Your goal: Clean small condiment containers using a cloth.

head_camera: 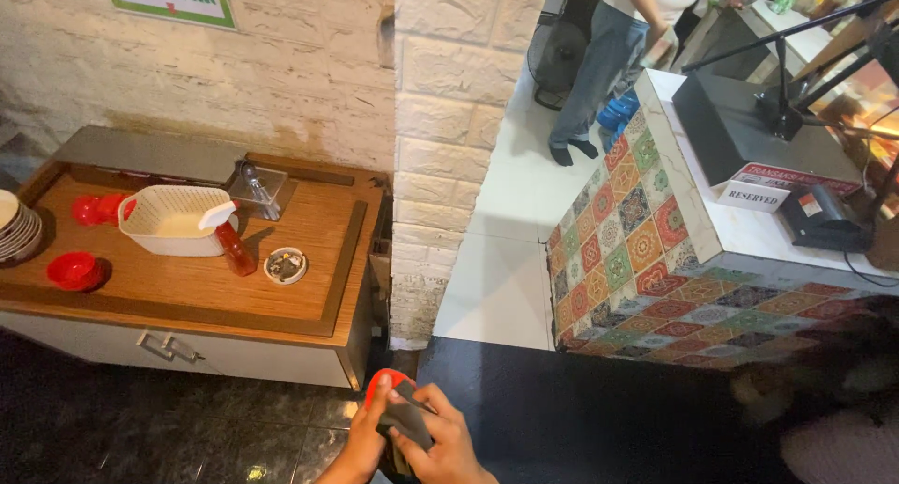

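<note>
Both my hands are together at the bottom middle of the head view, over the dark floor. My left hand (359,439) curls around a small red round thing (378,382), of which only the rim shows. My right hand (451,445) presses a dark grey flat object (408,417) against it, thumb on top. I cannot tell whether the grey object is a cloth or a pouch.
To the left, a wooden counter (309,259) carries a white basket (173,220), a red spray bottle (234,248), red small bowls (73,271), stacked plates (14,227) and a round dish (285,265). A brick pillar (449,119) stands ahead. A patterned tiled counter (646,250) is at right, and a person (599,63) stands behind it.
</note>
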